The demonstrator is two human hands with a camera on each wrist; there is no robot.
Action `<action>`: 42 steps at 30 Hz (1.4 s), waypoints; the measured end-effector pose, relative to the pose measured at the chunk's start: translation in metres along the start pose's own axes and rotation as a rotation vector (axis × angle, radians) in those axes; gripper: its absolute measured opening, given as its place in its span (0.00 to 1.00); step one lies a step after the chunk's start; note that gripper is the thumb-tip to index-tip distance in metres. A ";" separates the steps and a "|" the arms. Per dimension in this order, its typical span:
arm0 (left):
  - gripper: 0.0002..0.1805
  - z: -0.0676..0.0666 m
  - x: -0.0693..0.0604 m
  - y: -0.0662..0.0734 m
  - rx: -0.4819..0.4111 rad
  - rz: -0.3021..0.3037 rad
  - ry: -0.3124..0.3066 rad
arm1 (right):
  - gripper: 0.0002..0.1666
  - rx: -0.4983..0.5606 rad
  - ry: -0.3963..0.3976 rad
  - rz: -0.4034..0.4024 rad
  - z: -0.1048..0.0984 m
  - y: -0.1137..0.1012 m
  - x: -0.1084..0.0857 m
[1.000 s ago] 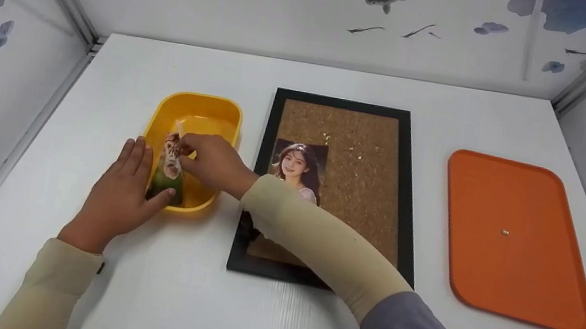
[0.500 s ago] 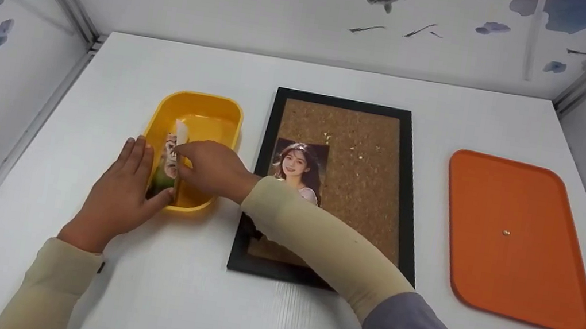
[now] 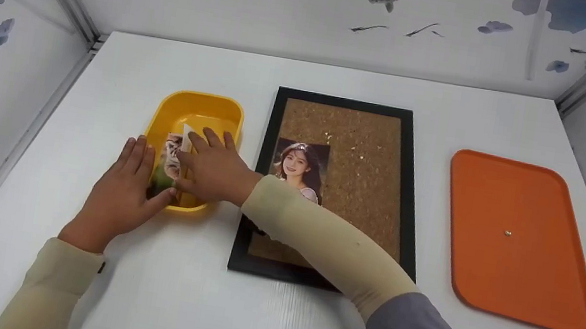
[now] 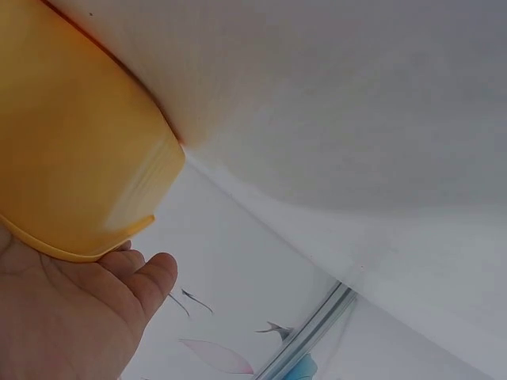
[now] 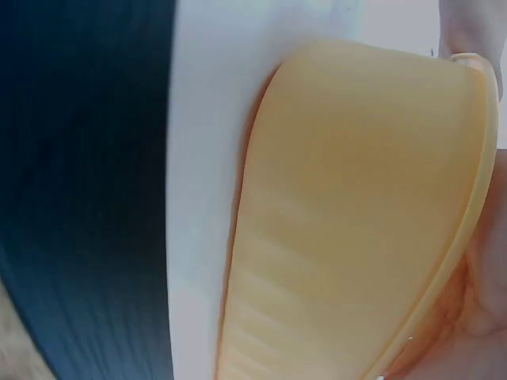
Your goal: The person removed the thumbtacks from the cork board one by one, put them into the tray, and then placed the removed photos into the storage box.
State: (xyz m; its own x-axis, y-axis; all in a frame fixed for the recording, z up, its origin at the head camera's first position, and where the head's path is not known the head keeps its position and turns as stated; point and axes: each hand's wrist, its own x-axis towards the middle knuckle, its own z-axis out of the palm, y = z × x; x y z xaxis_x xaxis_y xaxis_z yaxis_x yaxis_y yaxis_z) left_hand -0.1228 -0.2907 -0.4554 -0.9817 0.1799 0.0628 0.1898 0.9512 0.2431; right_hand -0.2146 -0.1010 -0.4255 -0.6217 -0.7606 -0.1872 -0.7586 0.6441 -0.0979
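A yellow plastic box (image 3: 220, 110) stands left on the table. Inside it is a printed photo (image 3: 172, 152) showing a furry animal on green, its right part raised so a pale back shows. My left hand (image 3: 117, 190) rests on the box's left rim, fingers straight and side by side, thumb by the photo's near end. In the left wrist view its palm lies against the rim of the box (image 4: 87, 142). My right hand (image 3: 216, 170) reaches over the right rim with fingers spread, touching the photo. The right wrist view shows mainly the box's outer wall (image 5: 356, 198).
A black-framed cork board (image 3: 355, 139) lies to the right, under my right forearm. A portrait photo (image 3: 301, 168) is on it, with several small shiny pins (image 3: 361, 157). Farther right lies an orange tray (image 3: 520, 198) holding one pin (image 3: 507, 234). Printed panels enclose the table.
My right hand has gone from pinching the photo's right edge to spreading its fingers. The photo's right part has folded up, baring the pale back. My left hand stays in place.
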 end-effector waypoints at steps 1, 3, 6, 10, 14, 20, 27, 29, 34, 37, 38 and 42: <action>0.53 0.000 0.000 0.000 0.000 -0.005 -0.002 | 0.38 -0.021 -0.010 0.005 0.000 0.000 -0.001; 0.53 0.000 0.001 0.000 0.002 -0.012 -0.007 | 0.40 -0.060 -0.030 0.013 -0.001 0.000 -0.004; 0.53 0.000 0.003 0.000 0.006 -0.015 -0.008 | 0.41 -0.071 -0.049 0.024 -0.002 0.002 -0.007; 0.53 -0.001 0.003 0.001 0.003 -0.007 -0.002 | 0.42 -0.062 -0.060 0.038 -0.004 0.005 -0.011; 0.53 -0.002 0.003 0.001 -0.001 0.003 0.000 | 0.44 -0.052 -0.081 0.051 -0.006 0.009 -0.015; 0.53 -0.001 0.003 0.001 0.008 0.012 0.001 | 0.42 -0.031 -0.089 0.076 -0.004 0.013 -0.019; 0.52 0.000 0.003 0.001 0.007 0.035 0.045 | 0.43 -0.035 -0.044 0.082 0.001 0.018 -0.025; 0.52 0.000 0.003 0.001 0.011 0.035 0.048 | 0.43 -0.031 -0.015 0.075 0.002 0.021 -0.029; 0.53 -0.003 0.001 0.003 0.007 0.017 0.024 | 0.42 0.033 0.045 0.059 0.003 0.032 -0.044; 0.53 -0.003 0.000 0.003 0.006 0.002 -0.002 | 0.42 0.056 0.069 0.053 0.003 0.038 -0.056; 0.54 -0.002 -0.001 0.003 0.006 -0.003 -0.012 | 0.42 0.059 0.077 0.050 0.003 0.041 -0.061; 0.54 -0.002 -0.001 0.003 0.008 -0.015 -0.028 | 0.43 0.040 0.125 0.040 0.002 0.048 -0.078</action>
State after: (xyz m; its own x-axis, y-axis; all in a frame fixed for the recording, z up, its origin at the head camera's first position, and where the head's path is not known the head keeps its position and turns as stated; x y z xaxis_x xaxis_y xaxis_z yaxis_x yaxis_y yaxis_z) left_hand -0.1217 -0.2889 -0.4525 -0.9845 0.1722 0.0323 0.1749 0.9560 0.2357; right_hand -0.2025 -0.0105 -0.4181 -0.6727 -0.7368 -0.0682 -0.7258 0.6750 -0.1325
